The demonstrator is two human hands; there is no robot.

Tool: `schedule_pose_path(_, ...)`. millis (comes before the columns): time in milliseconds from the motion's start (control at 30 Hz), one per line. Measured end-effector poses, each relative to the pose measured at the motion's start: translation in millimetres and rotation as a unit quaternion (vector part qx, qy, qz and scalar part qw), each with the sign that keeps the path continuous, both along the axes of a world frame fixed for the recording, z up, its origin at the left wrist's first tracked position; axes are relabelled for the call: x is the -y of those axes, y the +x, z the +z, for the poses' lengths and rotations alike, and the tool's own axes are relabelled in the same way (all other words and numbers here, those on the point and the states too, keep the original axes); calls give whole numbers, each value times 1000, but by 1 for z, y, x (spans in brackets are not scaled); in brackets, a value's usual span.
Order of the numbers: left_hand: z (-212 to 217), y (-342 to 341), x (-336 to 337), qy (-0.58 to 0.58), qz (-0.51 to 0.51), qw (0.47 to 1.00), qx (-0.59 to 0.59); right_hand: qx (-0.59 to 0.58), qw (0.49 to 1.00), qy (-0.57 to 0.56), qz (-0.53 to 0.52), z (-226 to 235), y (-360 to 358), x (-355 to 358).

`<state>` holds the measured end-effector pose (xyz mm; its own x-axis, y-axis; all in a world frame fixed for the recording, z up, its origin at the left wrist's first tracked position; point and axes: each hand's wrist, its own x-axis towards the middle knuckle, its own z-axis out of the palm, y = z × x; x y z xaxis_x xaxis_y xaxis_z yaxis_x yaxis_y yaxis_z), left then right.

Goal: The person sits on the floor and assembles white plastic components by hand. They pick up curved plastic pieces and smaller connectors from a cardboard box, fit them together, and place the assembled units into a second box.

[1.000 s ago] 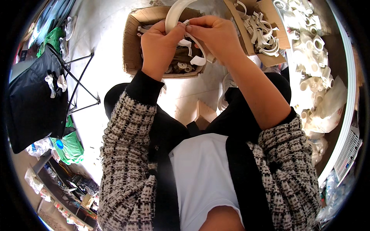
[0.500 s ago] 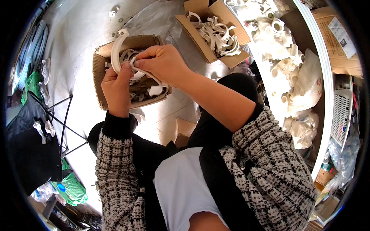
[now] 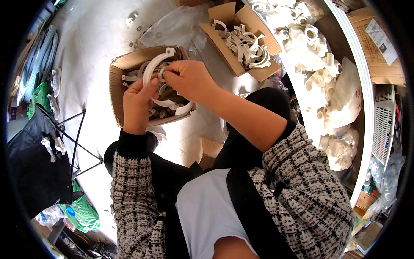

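Over an open cardboard box (image 3: 115, 90), I hold a white plastic pipe clamp (image 3: 154, 65) made of curved pieces. My left hand (image 3: 137, 108) is closed round the lower end of its upright arc, thumb in front. The fingertips of my right hand (image 3: 189, 81) pinch at the clamp near its joint, beside the left fingertips. Just what they grip there is partly hidden by the fingers. Another white curved piece (image 3: 164, 103) shows below the hands; I cannot tell whether it is joined to the held arc. More white clamp pieces lie inside the box.
A second cardboard box (image 3: 217, 44) of white clamps stands at the upper right. Beyond it, a white-edged shelf (image 3: 366, 86) carries bagged white pipe fittings (image 3: 321, 77). At left stands a black folding chair (image 3: 39, 172) with white pieces on it. A clear plastic sheet (image 3: 172, 30) lies on the floor.
The held clamp's upright arc has tipped over to the right, its upper end now nearer my right hand. Both hands stay on the clamp, and the whole view has shifted slightly.
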<state>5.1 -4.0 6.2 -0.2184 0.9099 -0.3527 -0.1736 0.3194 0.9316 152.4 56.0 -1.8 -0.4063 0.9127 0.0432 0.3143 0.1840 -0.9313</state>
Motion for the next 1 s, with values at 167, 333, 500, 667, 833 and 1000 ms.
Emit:
schedule_pose_path(167,-11,-2,-1,38,38,998,34,42,999,-10,23,7,-4,2)
schedule_pose_path(333,-3,5,-2,75,-32,991,105,-97,980,-175,1,1,-2,2)
schedule_pose_path(500,0,6,4,83,-97,985,-116,74,996,-44,24,14,12,6)
schedule_pose_path(667,15,-19,-8,115,-80,981,-134,68,986,112,104,29,-7,-18)
schedule_pose_path(833,20,-10,1,88,-116,989,-29,-31,985,-149,81,32,2,-10)
schedule_pose_path(1000,17,-7,17,66,-91,993,38,-100,950,-280,98,21,1,-2)
